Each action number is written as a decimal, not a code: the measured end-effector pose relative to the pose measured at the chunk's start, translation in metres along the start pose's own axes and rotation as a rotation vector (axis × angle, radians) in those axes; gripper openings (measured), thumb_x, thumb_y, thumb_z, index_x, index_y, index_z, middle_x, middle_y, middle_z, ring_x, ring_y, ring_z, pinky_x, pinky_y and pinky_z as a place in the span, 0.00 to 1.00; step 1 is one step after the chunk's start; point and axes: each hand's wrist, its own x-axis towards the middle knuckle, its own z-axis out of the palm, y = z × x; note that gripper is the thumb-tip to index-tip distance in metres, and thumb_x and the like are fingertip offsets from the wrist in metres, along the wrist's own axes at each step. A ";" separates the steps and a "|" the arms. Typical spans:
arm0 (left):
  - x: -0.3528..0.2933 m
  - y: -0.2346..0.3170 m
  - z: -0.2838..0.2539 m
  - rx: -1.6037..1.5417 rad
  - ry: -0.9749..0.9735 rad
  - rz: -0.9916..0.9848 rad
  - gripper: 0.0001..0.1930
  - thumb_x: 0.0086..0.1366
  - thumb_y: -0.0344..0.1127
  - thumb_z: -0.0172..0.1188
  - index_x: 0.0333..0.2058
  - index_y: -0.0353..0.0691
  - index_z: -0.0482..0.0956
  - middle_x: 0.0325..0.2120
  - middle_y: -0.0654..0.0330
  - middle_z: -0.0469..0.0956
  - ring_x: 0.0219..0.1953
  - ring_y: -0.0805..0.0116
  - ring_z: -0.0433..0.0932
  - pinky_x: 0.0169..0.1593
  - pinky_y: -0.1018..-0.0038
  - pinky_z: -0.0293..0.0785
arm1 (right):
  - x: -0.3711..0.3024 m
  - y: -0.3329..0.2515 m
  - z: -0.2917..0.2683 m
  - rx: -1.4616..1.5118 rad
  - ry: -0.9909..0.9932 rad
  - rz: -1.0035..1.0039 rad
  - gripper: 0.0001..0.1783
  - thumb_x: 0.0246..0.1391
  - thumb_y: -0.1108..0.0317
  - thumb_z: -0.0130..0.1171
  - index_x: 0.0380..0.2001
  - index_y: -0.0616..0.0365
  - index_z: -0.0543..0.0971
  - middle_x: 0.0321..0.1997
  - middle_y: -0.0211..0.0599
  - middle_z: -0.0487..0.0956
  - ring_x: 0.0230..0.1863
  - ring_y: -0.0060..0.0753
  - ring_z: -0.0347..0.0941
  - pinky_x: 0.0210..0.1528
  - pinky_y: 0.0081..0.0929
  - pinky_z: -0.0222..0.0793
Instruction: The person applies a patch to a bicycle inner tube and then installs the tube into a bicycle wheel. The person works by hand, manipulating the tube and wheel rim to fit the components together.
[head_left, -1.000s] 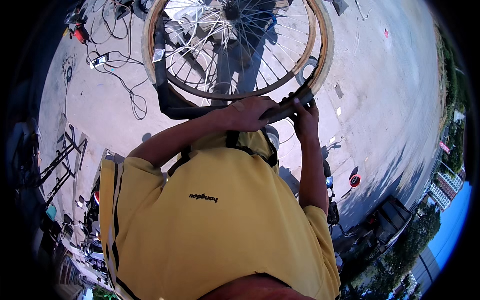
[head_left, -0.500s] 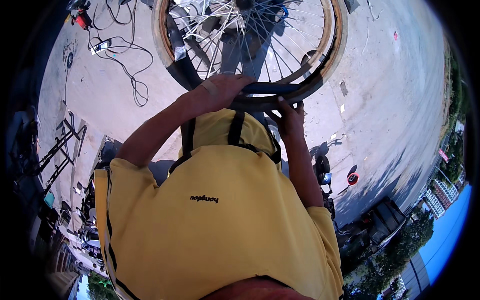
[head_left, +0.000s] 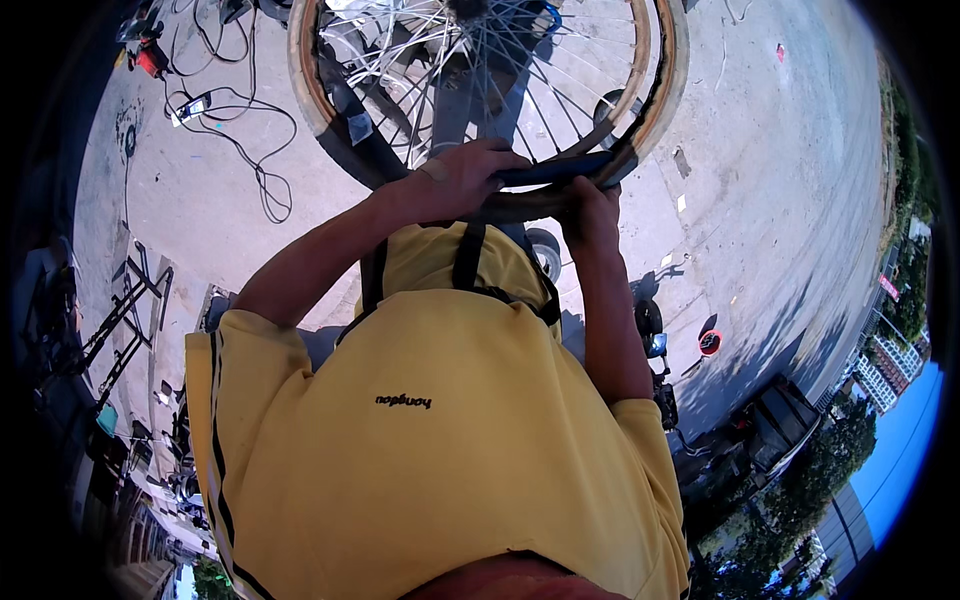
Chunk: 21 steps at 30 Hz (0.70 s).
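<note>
The bicycle wheel (head_left: 467, 10) is sitting just ahead of the person's waist, over concrete ground (head_left: 740, 190), with a black inner tube (head_left: 555, 172) showing between the tan rim (head_left: 643, 50) and the tyre (head_left: 673, 70) at the near edge. The left hand (head_left: 460, 180) is resting over the tube's left part; its knuckles are hiding the underside, so I cannot tell whether that grip is closing. The right hand (head_left: 595, 212) is clamping its grip on the tyre, thumb uppermost. The person seems to be working tube and tyre edge together; the next move is probably calling for steadying the tyre while guiding the tube without pinching.
</note>
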 end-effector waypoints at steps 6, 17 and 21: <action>0.028 -0.001 0.001 -0.143 -0.268 0.059 0.18 0.64 0.23 0.59 0.52 0.39 0.83 0.50 0.50 0.77 0.52 0.47 0.79 0.54 0.58 0.76 | -0.012 -0.007 -0.009 0.190 -0.132 -0.007 0.28 0.52 0.86 0.48 0.57 0.52 0.65 0.48 0.42 0.75 0.49 0.45 0.78 0.52 0.53 0.81; 0.063 0.009 0.016 0.095 -0.616 -0.072 0.20 0.67 0.35 0.56 0.57 0.41 0.79 0.54 0.47 0.69 0.59 0.50 0.70 0.62 0.58 0.70 | -0.006 -0.019 -0.018 0.002 -0.125 -0.019 0.27 0.60 0.81 0.62 0.57 0.52 0.64 0.51 0.43 0.78 0.53 0.49 0.80 0.50 0.53 0.82; 0.033 0.011 0.006 0.133 -0.397 0.019 0.33 0.65 0.42 0.63 0.68 0.45 0.67 0.57 0.45 0.69 0.61 0.46 0.70 0.64 0.56 0.69 | 0.007 -0.023 -0.019 -0.087 -0.083 -0.102 0.28 0.58 0.78 0.67 0.57 0.55 0.65 0.47 0.41 0.79 0.45 0.43 0.83 0.45 0.43 0.85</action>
